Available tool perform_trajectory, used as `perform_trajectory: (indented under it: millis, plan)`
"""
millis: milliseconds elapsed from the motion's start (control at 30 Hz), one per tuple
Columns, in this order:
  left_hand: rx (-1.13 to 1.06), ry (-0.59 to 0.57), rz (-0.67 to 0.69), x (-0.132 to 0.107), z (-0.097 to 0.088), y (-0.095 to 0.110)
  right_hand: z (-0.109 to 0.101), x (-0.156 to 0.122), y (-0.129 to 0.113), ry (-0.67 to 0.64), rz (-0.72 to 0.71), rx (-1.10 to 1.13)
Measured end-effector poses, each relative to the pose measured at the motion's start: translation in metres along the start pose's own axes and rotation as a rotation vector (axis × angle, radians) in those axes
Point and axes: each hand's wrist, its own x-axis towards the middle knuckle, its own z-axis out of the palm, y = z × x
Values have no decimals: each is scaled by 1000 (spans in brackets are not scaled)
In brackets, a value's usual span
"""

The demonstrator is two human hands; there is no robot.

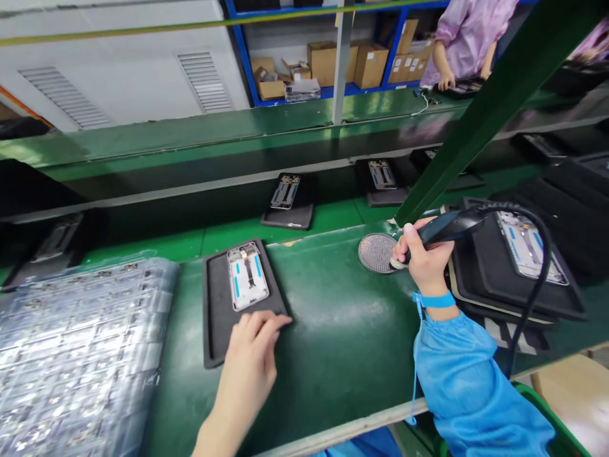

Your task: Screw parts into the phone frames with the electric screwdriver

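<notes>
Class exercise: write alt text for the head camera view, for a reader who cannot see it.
A person's left hand rests on a black tray holding a phone frame, while the right hand grips a corded tool over a round mesh dish on a green workbench.

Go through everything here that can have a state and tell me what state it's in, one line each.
left hand: open, fingers flat on the black tray's near edge
right hand: closed around the electric screwdriver
electric screwdriver: gripped, tip down at the round screw dish
black tray: flat on the green bench
phone frame: lying in the tray, inner side up
round screw dish: flat on the bench
trays at right: stacked, a phone frame on top
</notes>
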Motion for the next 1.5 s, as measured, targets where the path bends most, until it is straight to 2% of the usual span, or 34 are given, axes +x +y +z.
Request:
perform_trajectory:
  millis: [67,200,267,300,400,467,533,600,700,767,833,933,1000,1167,1500]
  plan:
    - [-87,-60,40,-29,16,19,-1,0,0,-3,-6,-4]
    - [-172,-62,112,-82,76,63,-1,0,0,-27,-33,-10]
    - [-198,-76,196,-93,96,82,-1,0,0,-40,-36,-15]
    - [-222,-104,243,-93,100,89,-1,0,0,-46,-34,-19]
    - [-295,-158,288,-65,84,85,0,0,-3,-61,-16,-42]
    - [-258,-78,167,-31,65,64,0,0,-10,-55,-25,-41]
    - [-162,17,-35,3,54,38,3,-2,-20,-32,-60,7]
    - [-138,40,-146,29,55,15,10,-7,-31,-17,-103,81]
    - [-208,-7,-116,51,69,2,33,-23,-45,-75,-132,170]
    - [-249,-20,-94,58,78,5,54,-37,-48,-159,-107,211]
    - [-263,-18,-130,63,82,10,75,-50,-45,-256,-55,241]
    - [-275,-67,-233,71,79,15,100,-62,-33,-376,53,279]
    - [-281,-122,-293,76,76,16,110,-65,-26,-414,113,290]
    - [-305,-168,-352,81,73,22,114,-65,-19,-428,137,254]
    - [-314,-165,-332,82,71,27,118,-64,-15,-423,96,234]
